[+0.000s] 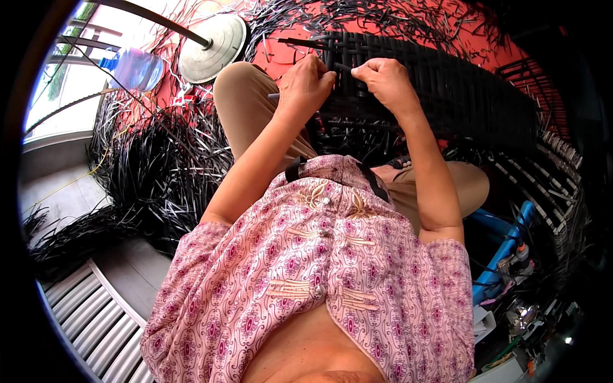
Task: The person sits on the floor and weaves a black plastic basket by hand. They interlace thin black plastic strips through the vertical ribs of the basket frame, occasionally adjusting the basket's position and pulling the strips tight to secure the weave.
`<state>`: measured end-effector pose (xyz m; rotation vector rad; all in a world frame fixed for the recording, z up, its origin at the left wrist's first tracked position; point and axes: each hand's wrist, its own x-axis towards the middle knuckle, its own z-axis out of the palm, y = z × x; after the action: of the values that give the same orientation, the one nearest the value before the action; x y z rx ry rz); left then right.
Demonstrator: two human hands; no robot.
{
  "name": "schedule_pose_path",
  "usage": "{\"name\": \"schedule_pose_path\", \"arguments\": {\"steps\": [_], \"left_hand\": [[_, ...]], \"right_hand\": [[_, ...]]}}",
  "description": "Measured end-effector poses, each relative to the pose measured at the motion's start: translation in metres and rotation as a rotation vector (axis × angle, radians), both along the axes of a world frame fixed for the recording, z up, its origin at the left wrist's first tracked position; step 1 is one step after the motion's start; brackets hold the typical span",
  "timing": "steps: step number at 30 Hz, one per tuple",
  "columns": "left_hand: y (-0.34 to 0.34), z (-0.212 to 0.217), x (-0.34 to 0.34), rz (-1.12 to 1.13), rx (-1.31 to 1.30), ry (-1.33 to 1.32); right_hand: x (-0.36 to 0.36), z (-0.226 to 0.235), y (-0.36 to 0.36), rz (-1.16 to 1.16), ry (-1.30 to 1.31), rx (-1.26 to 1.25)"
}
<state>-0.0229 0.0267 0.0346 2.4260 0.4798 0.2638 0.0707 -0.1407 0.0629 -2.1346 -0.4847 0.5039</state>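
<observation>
A long panel of woven black plastic strips lies across in front of me, above my knees. My right hand is over its near left part, with thumb and finger pinching a dark plastic strip whose short end points left. Just to the left, my left hand is closed near the panel's left end. A grey strip end pokes out beside that palm; the rest of it is hidden in the fingers. Loose strip ends stick out leftward from the panel's far corner.
Heaps of loose black strips lie to the left over red ground. A round pale base with a pole and a clear water bottle stand at far left. A blue crate with tools is at lower right.
</observation>
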Motion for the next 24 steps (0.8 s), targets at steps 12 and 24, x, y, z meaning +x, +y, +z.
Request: {"name": "schedule_pose_path", "arguments": {"steps": [12, 24], "left_hand": [[-0.005, 0.008, 0.006, -0.034, 0.291, -0.013], [0.008, 0.008, 0.014, -0.018, 0.121, 0.014]], "right_hand": [[0.002, -0.007, 0.0, -0.011, -0.034, 0.005], [0.005, -0.01, 0.005, 0.034, -0.114, -0.042]]}}
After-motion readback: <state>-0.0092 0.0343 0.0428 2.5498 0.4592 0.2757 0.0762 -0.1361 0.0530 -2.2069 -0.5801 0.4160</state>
